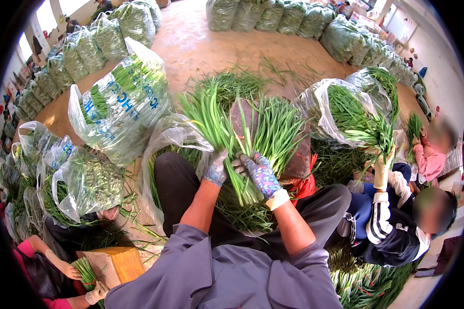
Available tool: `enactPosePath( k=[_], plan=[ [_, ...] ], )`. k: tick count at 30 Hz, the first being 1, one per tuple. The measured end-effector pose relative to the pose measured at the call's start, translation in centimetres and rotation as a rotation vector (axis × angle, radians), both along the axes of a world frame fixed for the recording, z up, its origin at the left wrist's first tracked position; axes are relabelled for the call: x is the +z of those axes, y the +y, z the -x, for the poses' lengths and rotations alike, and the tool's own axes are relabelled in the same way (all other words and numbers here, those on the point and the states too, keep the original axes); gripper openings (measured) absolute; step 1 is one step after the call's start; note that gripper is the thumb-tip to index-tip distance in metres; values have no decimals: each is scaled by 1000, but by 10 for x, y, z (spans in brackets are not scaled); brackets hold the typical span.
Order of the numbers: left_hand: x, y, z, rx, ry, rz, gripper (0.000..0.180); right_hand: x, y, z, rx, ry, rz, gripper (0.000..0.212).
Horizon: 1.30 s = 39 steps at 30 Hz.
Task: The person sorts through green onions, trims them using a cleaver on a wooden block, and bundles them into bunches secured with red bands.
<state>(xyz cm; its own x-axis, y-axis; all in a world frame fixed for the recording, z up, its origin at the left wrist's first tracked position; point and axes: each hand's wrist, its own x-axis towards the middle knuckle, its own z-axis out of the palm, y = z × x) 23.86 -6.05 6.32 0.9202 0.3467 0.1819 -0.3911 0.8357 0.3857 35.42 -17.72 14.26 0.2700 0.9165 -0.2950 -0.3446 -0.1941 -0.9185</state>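
My left hand [216, 167], in a patterned glove, is closed around a bunch of long green chives [211, 113] whose leaves fan up and to the left. Beside it my right hand [261, 174], gloved in a blue flowered pattern with a pale cuff, has its fingers wrapped around the stalks of a second bunch of chives [278, 129], which spreads to the right. The pale stalk ends [245, 193] point down between my wrists. A dark reddish block [297, 167] sits behind the bunches, and red ties [305, 186] hang at its near right side.
Loose chives [232, 87] lie beyond the block. Large clear bags of greens [123, 103] stand at left, and an open bag [340, 110] at right. Several bags line the far walls. One co-worker [397, 216] sits close at right, another [46, 268] at lower left by a wooden box [119, 265].
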Motion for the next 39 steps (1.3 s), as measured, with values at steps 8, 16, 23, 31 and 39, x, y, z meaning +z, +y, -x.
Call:
enactPosePath(
  k=[8, 16, 23, 31, 39],
  plan=[
    [-16, 43, 16, 636, 340, 361, 17, 52, -73, -32, -227, 399, -584, 29],
    [-12, 49, 19, 665, 259, 309, 20, 82, -72, -27, -172, -203, 53, 26],
    [1, 24, -7, 604, 264, 279, 42, 4, -6, -11, 55, -803, -117, 31],
    [-23, 39, -1, 599, 291, 289, 63, 28, 26, 6, 131, -1197, -67, 33],
    [-17, 32, -10, 581, 252, 322, 64, 16, 32, -6, 125, -558, 2, 32]
  ],
)
